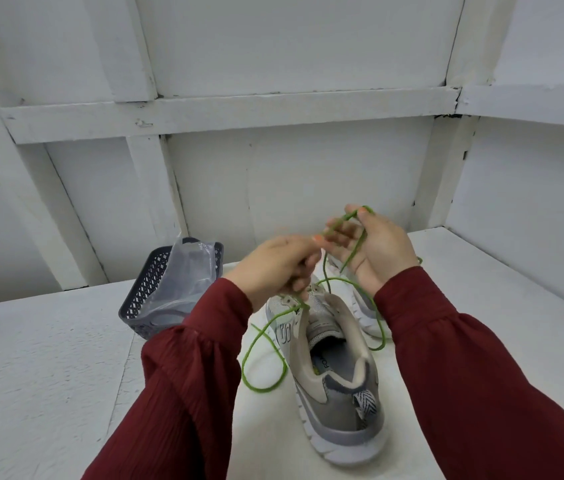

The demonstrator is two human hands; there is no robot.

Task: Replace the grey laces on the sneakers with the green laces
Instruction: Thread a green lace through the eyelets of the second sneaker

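- While the head view was partly motion-blurred around the fingers, the white table (48,358) showed as the work surface, backed by a white panelled wall (291,188) at the far edge and another on the right.
- Open room lay on the near left of the table. The right wall and far wall boxed in that corner, so long pulls were judged better made upward or toward the near left.
- A dark lattice basket (142,292) holding a clear plastic bag (187,271) stood far left, apart from the shoes.
- Near sneaker (336,393) sat centre, heel nearest. It was judged light, soft in the upper and stiff at the sole, best steadied by the collar.
- Far sneaker (368,317) lay just behind on the right, mostly hidden.
- Left hand (273,268) had its fingers curled, pinching the lace above the near sneaker's eyelets.
- Right hand (381,251) was raised with fingers loosely spread and the lace looped over a fingertip. Whether it was pinched could not be determined.
- Green lace (261,390) ran from the eyelets to both hands, with slack loops on the table either side. It was judged limp, light and prone to snagging, so best taken near the tip.
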